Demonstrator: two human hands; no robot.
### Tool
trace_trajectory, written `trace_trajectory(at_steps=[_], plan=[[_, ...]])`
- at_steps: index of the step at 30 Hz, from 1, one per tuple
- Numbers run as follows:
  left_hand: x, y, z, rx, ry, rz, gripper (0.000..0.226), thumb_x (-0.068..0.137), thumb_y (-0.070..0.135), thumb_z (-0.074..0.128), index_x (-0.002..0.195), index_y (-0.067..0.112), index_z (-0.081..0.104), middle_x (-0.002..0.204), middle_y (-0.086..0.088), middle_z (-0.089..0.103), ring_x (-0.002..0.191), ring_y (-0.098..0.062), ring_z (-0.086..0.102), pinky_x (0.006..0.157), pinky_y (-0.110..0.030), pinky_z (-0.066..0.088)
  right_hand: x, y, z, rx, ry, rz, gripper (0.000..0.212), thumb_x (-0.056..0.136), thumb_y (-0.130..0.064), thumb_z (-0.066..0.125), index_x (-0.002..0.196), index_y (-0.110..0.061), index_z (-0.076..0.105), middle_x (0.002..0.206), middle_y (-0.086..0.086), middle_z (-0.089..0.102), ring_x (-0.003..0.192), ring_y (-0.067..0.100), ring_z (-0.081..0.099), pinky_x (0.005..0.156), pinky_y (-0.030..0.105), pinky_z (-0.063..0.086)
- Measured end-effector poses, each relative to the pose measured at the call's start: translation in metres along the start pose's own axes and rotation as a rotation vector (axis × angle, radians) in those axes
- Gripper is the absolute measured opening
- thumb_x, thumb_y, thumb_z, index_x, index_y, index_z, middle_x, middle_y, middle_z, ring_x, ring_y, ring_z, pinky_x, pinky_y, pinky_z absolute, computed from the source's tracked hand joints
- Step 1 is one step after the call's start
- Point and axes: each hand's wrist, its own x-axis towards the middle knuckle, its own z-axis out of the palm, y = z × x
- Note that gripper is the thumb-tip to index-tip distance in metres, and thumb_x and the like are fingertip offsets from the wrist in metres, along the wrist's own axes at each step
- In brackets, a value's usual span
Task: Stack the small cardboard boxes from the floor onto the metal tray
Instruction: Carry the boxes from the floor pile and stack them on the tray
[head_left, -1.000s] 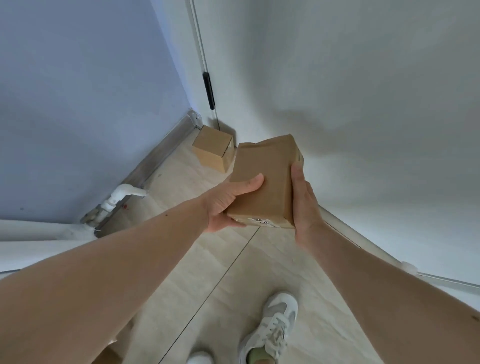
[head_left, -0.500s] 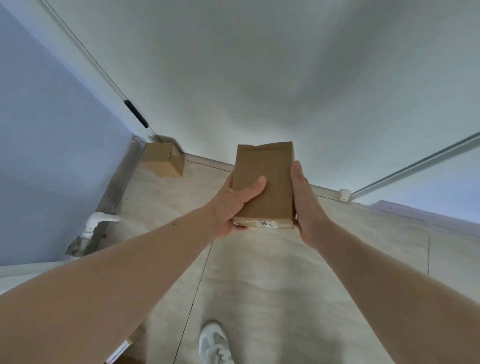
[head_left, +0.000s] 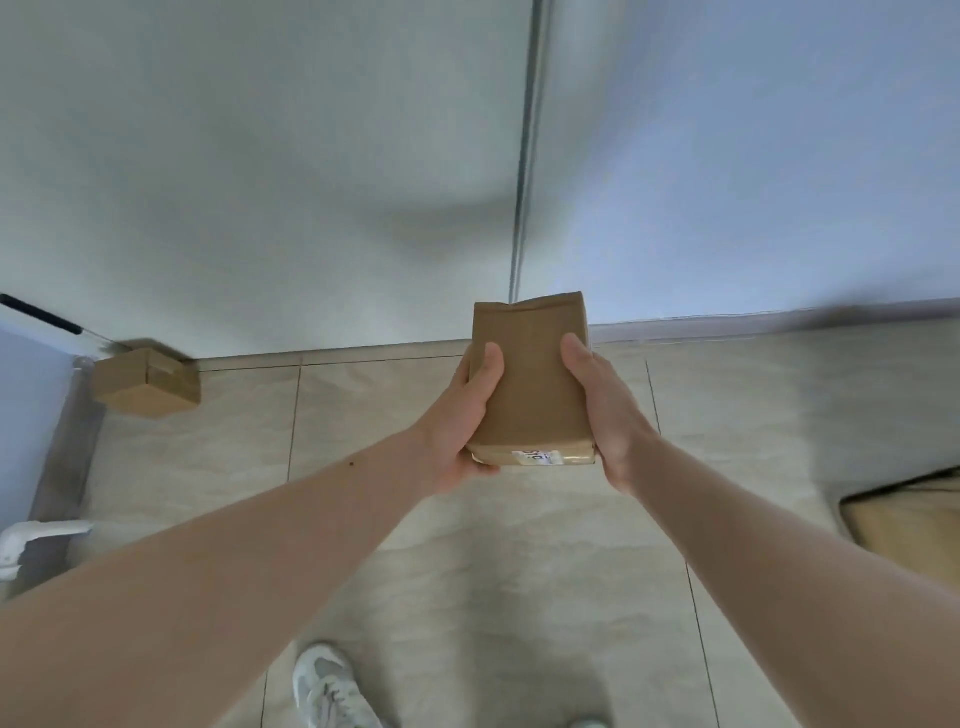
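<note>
I hold a small brown cardboard box (head_left: 532, 379) in front of me, well above the floor, with a white label on its near end. My left hand (head_left: 462, 421) grips its left side, thumb lying on top. My right hand (head_left: 602, 410) grips its right side, thumb along the top edge. A second small cardboard box (head_left: 148, 384) sits on the tiled floor in the far left corner, against the wall. The metal tray is not in view.
White walls stand ahead, with a vertical metal strip (head_left: 524, 182). A white pipe fitting (head_left: 31, 540) juts out low on the left. A tan, blurred object with a dark edge (head_left: 909, 514) lies at the right edge. My shoe (head_left: 327, 686) is on the beige tiles below.
The view has swung to the right: the floor box slid to the far left and a tan object came in at the right edge. Both hands keep the same hold on the box.
</note>
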Motion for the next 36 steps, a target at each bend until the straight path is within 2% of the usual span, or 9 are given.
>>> trace_trajectory(at_steps=[3, 7, 12, 14, 17, 20, 25, 33, 36], plan=[[-0.004, -0.004, 0.065, 0.009, -0.055, 0.01, 0.043, 0.092, 0.07, 0.048, 0.132, 0.056, 0.045, 0.126, 0.017, 0.067, 0.108, -0.015, 0.07, 0.078, -0.038, 0.057, -0.02, -0.006, -0.066, 0.004, 0.052, -0.04, 0.08, 0.067, -0.077, 0.062, 0.129, -0.027, 0.061, 0.119, -0.002, 0.073, 0.109, 0.021, 0.071, 0.102, 0.047, 0.052], [-0.002, -0.017, 0.145, -0.038, -0.098, 0.003, 0.042, 0.094, 0.062, 0.053, 0.135, 0.05, 0.048, 0.128, 0.012, 0.068, 0.112, -0.019, 0.07, 0.092, -0.045, 0.058, -0.049, -0.007, -0.148, 0.032, 0.083, -0.036, 0.059, 0.087, -0.067, 0.06, 0.13, -0.026, 0.061, 0.118, -0.002, 0.074, 0.107, 0.019, 0.071, 0.102, 0.045, 0.052], [0.002, -0.019, 0.236, -0.009, -0.11, 0.033, 0.047, 0.09, 0.066, 0.056, 0.133, 0.048, 0.051, 0.123, 0.007, 0.071, 0.108, -0.021, 0.071, 0.09, -0.046, 0.058, -0.074, -0.015, -0.232, 0.071, 0.103, -0.03, 0.051, 0.093, -0.061, 0.057, 0.127, -0.024, 0.064, 0.116, 0.0, 0.074, 0.105, 0.02, 0.072, 0.093, 0.039, 0.056], [0.006, -0.02, 0.265, 0.013, -0.121, 0.039, 0.048, 0.089, 0.068, 0.056, 0.133, 0.048, 0.051, 0.123, 0.007, 0.071, 0.108, -0.021, 0.071, 0.093, -0.048, 0.057, -0.08, -0.019, -0.257, 0.1, 0.118, -0.034, 0.057, 0.086, -0.066, 0.061, 0.125, -0.025, 0.065, 0.115, 0.0, 0.075, 0.105, 0.021, 0.072, 0.096, 0.042, 0.055], [0.015, -0.017, 0.307, 0.038, -0.133, 0.054, 0.047, 0.089, 0.067, 0.056, 0.132, 0.047, 0.052, 0.12, 0.007, 0.072, 0.105, -0.02, 0.073, 0.082, -0.043, 0.06, -0.082, -0.027, -0.296, 0.132, 0.168, -0.038, 0.08, 0.066, -0.077, 0.064, 0.127, -0.024, 0.065, 0.116, 0.0, 0.074, 0.106, 0.022, 0.072, 0.099, 0.047, 0.054], [0.027, -0.013, 0.365, 0.061, -0.166, 0.036, 0.048, 0.088, 0.068, 0.056, 0.131, 0.046, 0.052, 0.122, 0.006, 0.072, 0.105, -0.021, 0.073, 0.08, -0.042, 0.06, -0.082, -0.036, -0.35, 0.158, 0.227, -0.041, 0.091, 0.06, -0.082, 0.065, 0.129, -0.023, 0.063, 0.117, 0.0, 0.074, 0.106, 0.023, 0.072, 0.1, 0.048, 0.054], [0.062, 0.005, 0.467, 0.1, -0.209, 0.057, 0.047, 0.087, 0.07, 0.058, 0.128, 0.047, 0.054, 0.122, 0.007, 0.071, 0.108, -0.022, 0.071, 0.093, -0.05, 0.057, -0.068, -0.062, -0.453, 0.166, 0.321, -0.052, 0.095, 0.056, -0.083, 0.067, 0.128, -0.02, 0.062, 0.114, 0.001, 0.075, 0.104, 0.022, 0.072, 0.098, 0.047, 0.055], [0.09, -0.004, 0.569, 0.119, -0.219, 0.008, 0.046, 0.088, 0.069, 0.057, 0.128, 0.047, 0.053, 0.122, 0.006, 0.072, 0.109, -0.023, 0.071, 0.093, -0.053, 0.057, -0.066, -0.066, -0.554, 0.206, 0.397, -0.022, 0.079, 0.07, -0.076, 0.067, 0.121, -0.017, 0.059, 0.113, 0.004, 0.072, 0.104, 0.023, 0.07, 0.096, 0.046, 0.055], [0.096, -0.017, 0.599, 0.107, -0.201, 0.006, 0.047, 0.088, 0.069, 0.056, 0.131, 0.051, 0.049, 0.122, 0.008, 0.071, 0.107, -0.02, 0.072, 0.09, -0.047, 0.059, -0.065, -0.061, -0.586, 0.211, 0.382, -0.002, 0.086, 0.058, -0.079, 0.069, 0.119, -0.019, 0.064, 0.112, 0.003, 0.074, 0.105, 0.026, 0.071, 0.1, 0.05, 0.053]])
